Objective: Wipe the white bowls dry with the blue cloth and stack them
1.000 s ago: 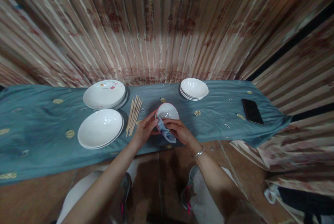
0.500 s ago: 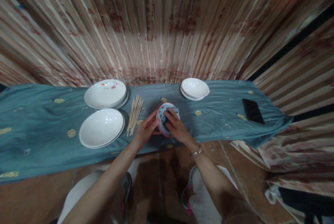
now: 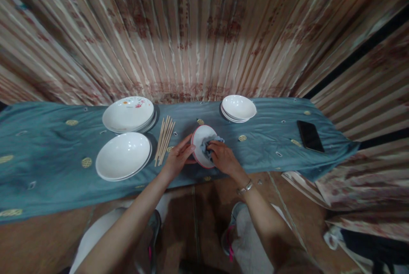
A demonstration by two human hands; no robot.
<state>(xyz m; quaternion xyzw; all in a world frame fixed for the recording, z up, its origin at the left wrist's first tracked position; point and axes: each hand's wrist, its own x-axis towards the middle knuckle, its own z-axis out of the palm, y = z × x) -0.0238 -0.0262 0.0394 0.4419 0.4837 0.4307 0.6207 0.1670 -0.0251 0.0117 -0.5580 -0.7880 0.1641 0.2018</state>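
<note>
I see L hand gripping red-rimmed bowl, R hand bunching soft cloth inside. Bowl prob. light, slick, breakable; I'd hold rim.

A teal cloth with yellow pineapple prints drapes what is probably a long, narrow table. On it, far left, sits a stack of plates; near left, stacked deep dishes. Just right of these lie wooden chopsticks. Stacked small bowls stand far right of centre, and a dark phone lies towards the right end.
</note>
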